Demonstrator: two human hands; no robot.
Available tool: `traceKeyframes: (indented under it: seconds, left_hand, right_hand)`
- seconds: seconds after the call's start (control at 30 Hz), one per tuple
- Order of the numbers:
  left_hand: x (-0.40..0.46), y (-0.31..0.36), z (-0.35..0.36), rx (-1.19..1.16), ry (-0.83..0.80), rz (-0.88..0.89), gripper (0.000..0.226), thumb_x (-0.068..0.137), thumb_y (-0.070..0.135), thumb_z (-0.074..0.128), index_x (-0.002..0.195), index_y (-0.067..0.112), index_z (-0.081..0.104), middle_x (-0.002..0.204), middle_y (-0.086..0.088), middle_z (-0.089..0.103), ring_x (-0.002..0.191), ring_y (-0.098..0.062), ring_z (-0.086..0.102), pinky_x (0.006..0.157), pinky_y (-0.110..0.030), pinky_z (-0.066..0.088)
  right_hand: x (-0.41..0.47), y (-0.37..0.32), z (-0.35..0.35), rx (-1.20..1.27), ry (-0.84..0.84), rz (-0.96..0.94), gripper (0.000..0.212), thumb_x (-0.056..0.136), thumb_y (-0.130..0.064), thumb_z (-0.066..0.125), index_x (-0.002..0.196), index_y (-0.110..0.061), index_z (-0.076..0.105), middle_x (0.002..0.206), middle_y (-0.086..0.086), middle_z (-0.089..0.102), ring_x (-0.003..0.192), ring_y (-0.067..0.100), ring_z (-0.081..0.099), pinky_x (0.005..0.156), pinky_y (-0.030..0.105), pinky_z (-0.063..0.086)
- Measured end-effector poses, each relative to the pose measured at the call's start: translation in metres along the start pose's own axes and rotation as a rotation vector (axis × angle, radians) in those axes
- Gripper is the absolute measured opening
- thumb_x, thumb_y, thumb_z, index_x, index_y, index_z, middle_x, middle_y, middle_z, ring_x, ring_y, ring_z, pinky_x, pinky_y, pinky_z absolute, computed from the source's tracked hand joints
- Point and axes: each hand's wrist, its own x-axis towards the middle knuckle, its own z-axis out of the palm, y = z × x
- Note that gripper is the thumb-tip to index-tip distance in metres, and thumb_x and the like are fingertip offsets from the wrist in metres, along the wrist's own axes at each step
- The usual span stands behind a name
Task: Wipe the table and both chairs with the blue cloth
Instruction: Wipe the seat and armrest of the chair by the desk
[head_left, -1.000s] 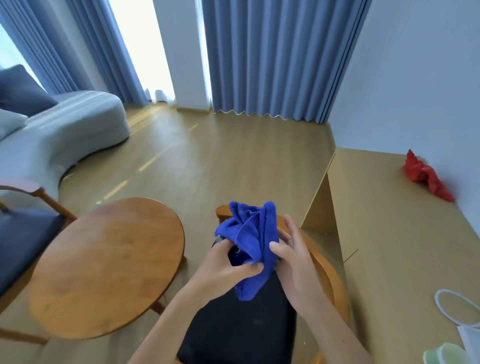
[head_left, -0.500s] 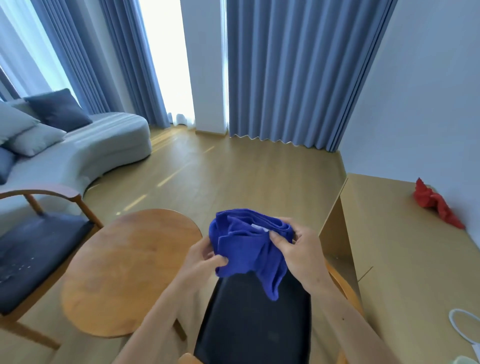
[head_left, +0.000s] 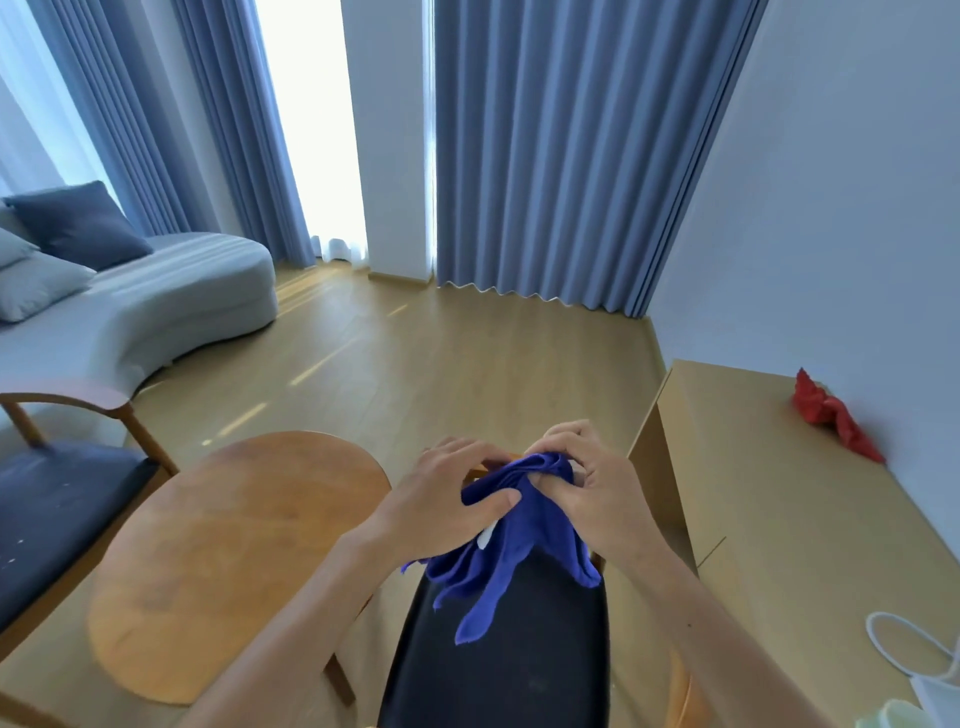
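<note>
The blue cloth (head_left: 506, 561) hangs in loose folds between both my hands, above the black seat of the near chair (head_left: 509, 670). My left hand (head_left: 441, 504) pinches its left side with thumb on top. My right hand (head_left: 587, 488) grips the bunched top edge. The round wooden table (head_left: 223, 561) stands just left of my hands. A second wooden chair with a dark blue cushion (head_left: 57, 514) sits at the far left. Most of the near chair's wooden frame is hidden by my arms.
A light wood desk (head_left: 810, 519) runs along the right wall with a red cloth (head_left: 831, 415) on it and a white bag handle (head_left: 904, 639) near its front. A grey sofa (head_left: 140, 312) with cushions stands back left. Blue curtains (head_left: 561, 156) hang behind.
The view has tilted up, showing more of the room. My hands turned over onto the cloth's top, and the bunched cloth now drapes down toward the black seat.
</note>
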Motion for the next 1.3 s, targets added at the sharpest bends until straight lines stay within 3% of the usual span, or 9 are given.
traceKeyframes:
  seconds: [0.13,0.27,0.53,0.67,0.8,0.93,1.07,1.23,1.3]
  left_hand:
    - [0.011,0.005,0.004,-0.012,-0.046,0.051,0.020,0.090,0.024,0.062,0.110,0.022,0.062,0.097,0.020,0.059,0.094,0.004,0.052,0.083,-0.009,0.039]
    - [0.019,0.008,0.005,-0.063,-0.091,0.035,0.018,0.089,0.012,0.059,0.105,0.018,0.064,0.094,0.009,0.068,0.088,-0.007,0.061,0.081,-0.026,0.049]
    - [0.022,0.011,0.005,-0.127,-0.139,-0.041,0.016,0.089,0.007,0.058,0.092,0.020,0.065,0.083,0.009,0.067,0.078,-0.005,0.060,0.069,-0.018,0.048]
    - [0.023,0.011,0.001,-0.105,-0.169,-0.061,0.019,0.091,0.009,0.056,0.086,0.026,0.062,0.082,0.012,0.066,0.078,-0.002,0.059,0.069,-0.013,0.046]
    - [0.027,0.013,0.000,-0.080,-0.142,-0.092,0.017,0.092,0.011,0.055,0.092,0.024,0.066,0.087,0.009,0.069,0.081,-0.004,0.061,0.073,-0.016,0.048]
    - [0.032,0.016,-0.003,-0.091,-0.094,-0.110,0.024,0.091,0.010,0.057,0.085,0.032,0.062,0.082,0.013,0.068,0.080,-0.002,0.061,0.071,-0.012,0.047]
    - [0.037,0.021,-0.005,-0.102,-0.123,-0.098,0.024,0.090,0.009,0.059,0.082,0.030,0.063,0.080,0.012,0.068,0.078,-0.004,0.061,0.070,-0.012,0.046]
    - [0.042,0.019,-0.011,-0.237,-0.163,-0.168,0.018,0.090,0.010,0.060,0.079,0.024,0.065,0.080,-0.002,0.069,0.080,-0.021,0.064,0.076,-0.036,0.053]
    - [0.045,0.019,-0.013,-0.205,-0.137,-0.160,0.013,0.091,0.013,0.059,0.084,0.022,0.066,0.082,0.000,0.069,0.080,-0.020,0.065,0.077,-0.039,0.053]
  right_hand:
    - [-0.001,-0.002,-0.002,0.022,-0.017,-0.040,0.035,0.082,0.000,0.069,0.092,-0.034,0.069,0.095,-0.012,0.062,0.094,0.009,0.062,0.078,0.025,0.055]
    - [-0.003,0.000,-0.006,0.071,-0.009,0.000,0.034,0.081,0.003,0.069,0.098,-0.026,0.065,0.096,-0.012,0.067,0.098,0.007,0.063,0.080,0.025,0.055]
    - [-0.002,0.010,-0.016,-0.125,-0.066,0.019,0.020,0.081,-0.010,0.072,0.089,-0.028,0.064,0.089,-0.011,0.066,0.087,0.006,0.060,0.072,0.025,0.053]
    - [-0.003,0.016,-0.018,-0.059,-0.132,0.007,0.024,0.084,-0.005,0.068,0.094,-0.026,0.066,0.092,-0.012,0.067,0.092,0.008,0.063,0.080,0.028,0.054]
    - [0.001,0.018,-0.023,-0.019,-0.203,0.042,0.028,0.085,-0.004,0.066,0.105,-0.024,0.064,0.101,-0.010,0.067,0.100,0.010,0.063,0.090,0.030,0.053]
    - [0.005,0.017,-0.029,-0.031,-0.282,0.065,0.040,0.084,-0.007,0.064,0.116,-0.030,0.059,0.111,-0.014,0.063,0.108,0.004,0.057,0.095,0.022,0.048]
    - [0.010,0.014,-0.026,-0.053,-0.170,0.032,0.018,0.092,-0.015,0.061,0.107,-0.022,0.066,0.100,-0.009,0.067,0.095,0.007,0.063,0.086,0.026,0.053]
    - [0.017,0.012,-0.023,-0.004,-0.073,0.024,0.014,0.095,-0.011,0.057,0.097,-0.019,0.068,0.089,-0.003,0.070,0.078,0.013,0.067,0.073,0.035,0.057]
    - [0.020,0.010,-0.023,0.006,-0.053,0.029,0.013,0.096,-0.013,0.055,0.097,-0.020,0.067,0.086,-0.002,0.069,0.070,0.011,0.065,0.066,0.034,0.055]
